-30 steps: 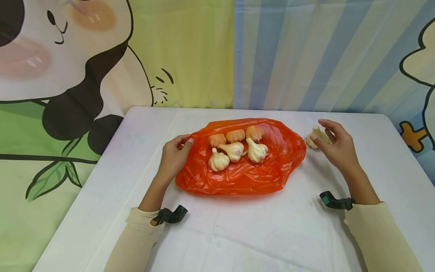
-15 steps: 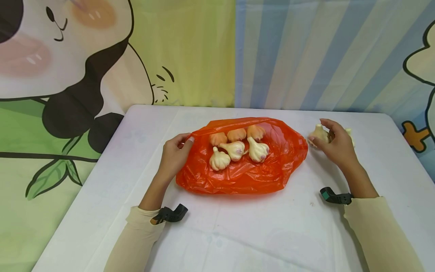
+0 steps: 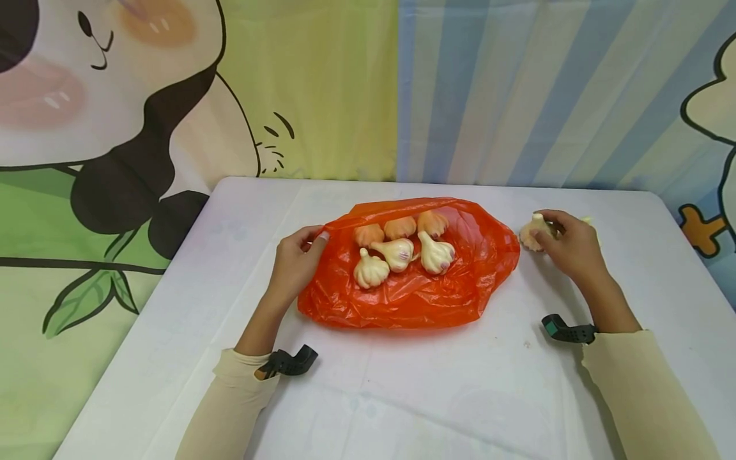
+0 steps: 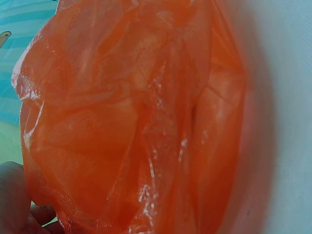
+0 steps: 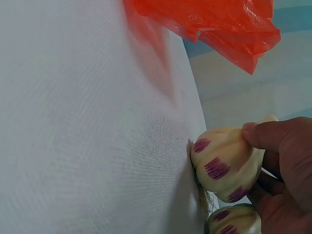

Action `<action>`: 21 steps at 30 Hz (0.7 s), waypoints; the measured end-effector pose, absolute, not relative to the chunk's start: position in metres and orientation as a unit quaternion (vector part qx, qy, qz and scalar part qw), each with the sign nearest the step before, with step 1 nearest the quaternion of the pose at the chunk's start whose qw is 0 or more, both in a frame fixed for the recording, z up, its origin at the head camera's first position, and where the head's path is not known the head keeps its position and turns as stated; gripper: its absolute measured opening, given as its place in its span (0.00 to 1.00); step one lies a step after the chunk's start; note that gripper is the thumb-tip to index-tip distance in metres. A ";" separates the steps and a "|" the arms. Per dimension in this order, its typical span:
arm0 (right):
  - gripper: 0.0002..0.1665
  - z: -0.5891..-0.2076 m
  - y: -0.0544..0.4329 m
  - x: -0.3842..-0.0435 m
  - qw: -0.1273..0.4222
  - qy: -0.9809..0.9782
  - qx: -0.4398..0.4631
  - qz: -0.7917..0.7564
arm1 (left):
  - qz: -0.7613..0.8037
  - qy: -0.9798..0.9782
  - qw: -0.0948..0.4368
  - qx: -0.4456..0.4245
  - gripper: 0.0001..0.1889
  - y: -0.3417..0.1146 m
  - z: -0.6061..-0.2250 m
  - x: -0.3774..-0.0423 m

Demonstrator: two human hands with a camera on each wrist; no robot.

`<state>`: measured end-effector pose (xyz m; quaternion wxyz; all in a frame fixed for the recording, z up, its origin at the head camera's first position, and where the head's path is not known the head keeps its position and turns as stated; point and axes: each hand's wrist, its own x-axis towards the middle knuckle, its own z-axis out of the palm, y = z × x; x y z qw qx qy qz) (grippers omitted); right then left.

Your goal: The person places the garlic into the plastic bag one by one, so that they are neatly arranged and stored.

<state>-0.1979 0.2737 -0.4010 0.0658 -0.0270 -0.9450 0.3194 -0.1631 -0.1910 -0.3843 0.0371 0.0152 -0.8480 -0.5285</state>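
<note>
My left hand (image 3: 294, 265) pinches the left edge of an orange-red plastic bag (image 3: 397, 306), which lies mouth up on the table. Several garlic bulbs (image 3: 437, 257) rest inside, some of them seen through the thin film at the back. To the right of the bag, my right hand (image 3: 579, 250) has thumb and fingers around a pale garlic bulb (image 3: 530, 232). The right wrist view shows purple streaks on this bulb (image 5: 226, 168), with the thumb near its neck. Another bulb (image 5: 236, 223) sits close by, partly hidden behind the hand. Bag film (image 4: 126, 122) fills most of the left wrist view.
A white cloth (image 3: 425, 396) covers the table. Behind its back edge hangs a printed curtain (image 3: 322, 89) with a cartoon panda and blue stripes. Both wrists carry black strapped-on devices (image 3: 569, 329).
My right hand has reached onto the bulb on the right and closed thumb and fingers on it. The left hand keeps its hold on the bag edge.
</note>
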 end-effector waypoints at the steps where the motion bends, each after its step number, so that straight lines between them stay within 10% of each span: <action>1: 0.27 -0.404 0.275 -0.199 0.068 -0.946 -0.029 0.316 | -0.528 -0.848 0.036 0.016 0.19 -0.191 -0.384 -0.163; 21: 0.23 -0.397 0.270 -0.194 0.098 -0.937 -0.007 0.334 | -0.525 -0.850 0.032 0.019 0.20 -0.191 -0.385 -0.163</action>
